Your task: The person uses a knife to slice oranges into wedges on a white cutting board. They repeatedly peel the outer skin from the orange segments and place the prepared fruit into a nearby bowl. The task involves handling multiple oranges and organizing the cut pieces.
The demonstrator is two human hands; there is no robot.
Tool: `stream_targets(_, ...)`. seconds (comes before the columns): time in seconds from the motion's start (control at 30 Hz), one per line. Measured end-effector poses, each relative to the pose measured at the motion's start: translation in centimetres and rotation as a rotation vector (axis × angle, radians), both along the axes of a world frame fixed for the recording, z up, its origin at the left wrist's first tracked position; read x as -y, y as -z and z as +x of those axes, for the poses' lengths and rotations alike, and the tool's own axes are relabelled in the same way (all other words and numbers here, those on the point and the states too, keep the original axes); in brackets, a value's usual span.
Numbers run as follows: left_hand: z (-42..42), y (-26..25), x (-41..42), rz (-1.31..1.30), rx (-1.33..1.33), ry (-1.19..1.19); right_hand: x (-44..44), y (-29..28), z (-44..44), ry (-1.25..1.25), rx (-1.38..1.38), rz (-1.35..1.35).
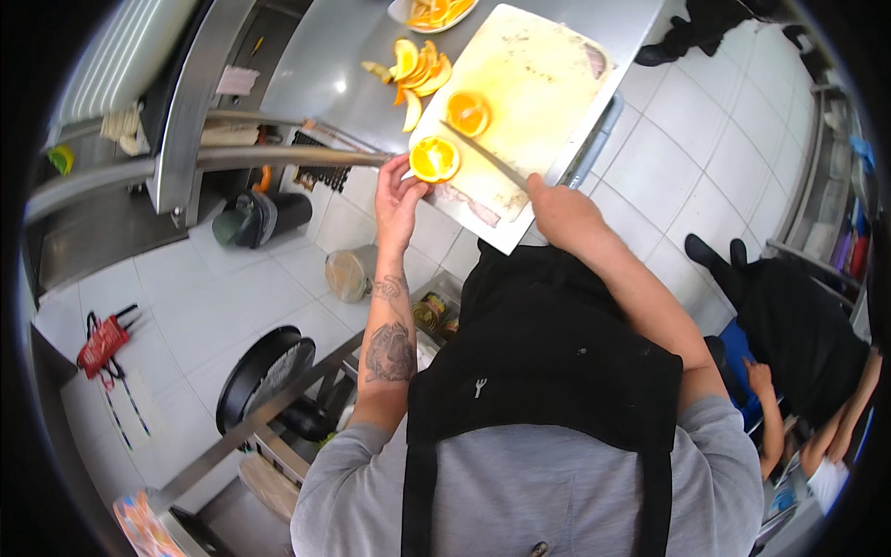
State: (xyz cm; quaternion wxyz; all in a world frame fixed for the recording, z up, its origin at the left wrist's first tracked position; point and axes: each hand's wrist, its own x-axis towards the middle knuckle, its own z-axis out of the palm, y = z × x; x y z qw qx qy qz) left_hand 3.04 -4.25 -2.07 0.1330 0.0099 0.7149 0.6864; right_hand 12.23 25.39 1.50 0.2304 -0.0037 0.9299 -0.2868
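My left hand [398, 198] holds a halved orange [434, 159] by its edge at the left side of a worn cutting board [539, 90]. The cut face of this half points up. A knife [491, 157] is in my right hand [567, 212], its blade slanting across the board towards the oranges. Beyond the blade's tip lies another orange piece [468, 113], cut face up. Orange peels and wedges [421, 69] are heaped on the steel counter left of the board. Farther back, a white bowl [445, 29] contains more orange strips.
A steel rail [292, 154] runs left of the counter. On the tiled floor stand a black fan [261, 379] and a bucket-like container [348, 273]. Another person in black [800, 334] is at the right, and a dark shoe [658, 54] shows at upper right.
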Motion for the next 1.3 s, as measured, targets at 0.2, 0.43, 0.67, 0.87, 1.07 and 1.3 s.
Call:
stream_targets(0.2,1.2,-1.7,-1.7,-0.042,-0.023,0.031,-0.2,0.0,-0.2,-0.016,-0.003,0.026)
stream_targets(0.43,0.9,-1.8,-2.2,-0.281,-0.107,0.039,0.0,-1.5,-0.6,-0.024,0.077,0.064)
stream_targets(0.67,-0.3,-1.6,-3.7,-0.291,-0.051,0.007,-1.5,-1.1,-0.8,-0.008,-0.025,0.076)
stream_targets(0.87,-1.3,-2.1,-8.5,-0.480,-0.235,-0.013,-3.2,-0.6,-0.5,0.043,-0.165,0.156)
stream_targets(1.07,-1.0,-1.2,-8.8,-0.587,-0.333,-0.048,-1.4,-4.0,1.7,0.000,-0.197,0.076)
stream_targets(1.3,-0.9,-1.5,-8.7,-0.574,-0.358,-0.049,-1.1,-3.4,2.4,-0.035,-0.215,0.079)
